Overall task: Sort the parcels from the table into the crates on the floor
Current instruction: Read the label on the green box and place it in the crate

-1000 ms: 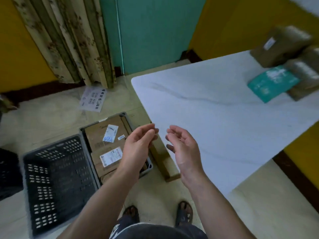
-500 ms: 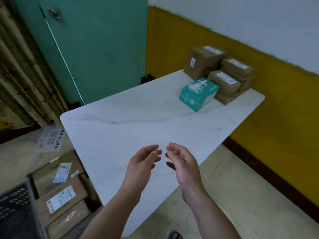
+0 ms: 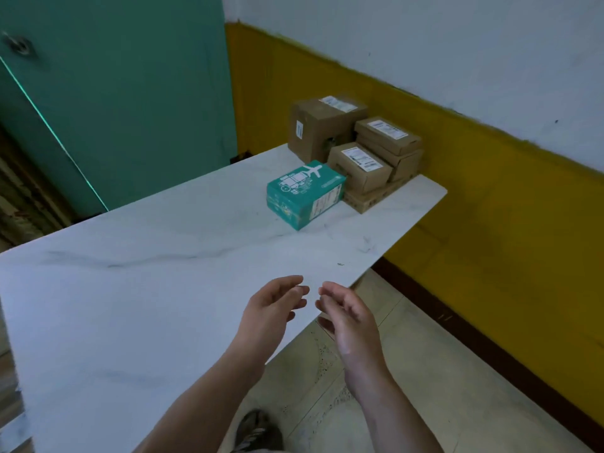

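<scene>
view: head (the only one)
left hand (image 3: pixel 271 308): held nothing, fingers loosely curled; hovered over the table (image 3: pixel 147 273) near its front edge, 6 o'clock in frame
right hand (image 3: pixel 346 317): also empty and relaxed, just beside the left hand, palms facing; read as set for a two-handed pickup (my guess)
parcels: all bunched at the table's far right corner, 1 o'clock from the hands, well apart from them
teal parcel (image 3: pixel 305 192): front of the bunch, nearest to the hands, so the likely next pick; its 6 and 9 o'clock faces were free
tall brown box (image 3: pixel 322 125): at 12 o'clock of the teal parcel
small brown boxes (image 3: pixel 359 170): stacked at 2 o'clock of the teal parcel, just beside it
flat bottom box (image 3: pixel 369 199): close to the table's right edge, so lift rather than slide
room: straight run of tabletop from the hands to the teal parcel; floor strip (image 3: pixel 408 371) between table and yellow wall (image 3: pixel 490 191) at 4 o'clock
crates: not in view
</scene>
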Tool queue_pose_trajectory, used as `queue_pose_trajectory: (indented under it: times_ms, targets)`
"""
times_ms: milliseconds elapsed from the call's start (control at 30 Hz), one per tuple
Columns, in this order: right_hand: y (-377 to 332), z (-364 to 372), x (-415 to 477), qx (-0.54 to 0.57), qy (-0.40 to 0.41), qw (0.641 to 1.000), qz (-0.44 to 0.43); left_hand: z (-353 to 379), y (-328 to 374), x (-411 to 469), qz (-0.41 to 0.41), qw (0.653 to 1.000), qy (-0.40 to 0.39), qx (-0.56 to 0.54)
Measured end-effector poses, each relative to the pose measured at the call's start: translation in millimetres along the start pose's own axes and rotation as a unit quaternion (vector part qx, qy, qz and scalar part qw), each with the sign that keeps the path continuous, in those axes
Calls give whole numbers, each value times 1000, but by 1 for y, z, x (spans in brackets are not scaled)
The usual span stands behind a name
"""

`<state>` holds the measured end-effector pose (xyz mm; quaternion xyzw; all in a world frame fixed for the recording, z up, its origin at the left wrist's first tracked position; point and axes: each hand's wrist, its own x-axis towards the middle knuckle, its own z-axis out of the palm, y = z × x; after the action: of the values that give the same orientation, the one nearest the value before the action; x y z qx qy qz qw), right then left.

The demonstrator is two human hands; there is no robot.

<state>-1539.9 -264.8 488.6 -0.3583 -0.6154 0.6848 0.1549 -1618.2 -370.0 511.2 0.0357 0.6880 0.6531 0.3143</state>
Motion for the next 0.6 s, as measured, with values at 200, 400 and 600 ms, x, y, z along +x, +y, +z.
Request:
queue_pose_trajectory:
  times_ms: [200,400,600]
  targets:
    - [-13,-18,60,-11,-2,1000,11,32,11,55,-14,1000,7,3]
    - [-33,-37,159,-43,5,999,24,69,31,150,-34,999,29,-19]
    - [-54,-41,245,-84,-26,995,42,89,62,233,-53,996,67,-35]
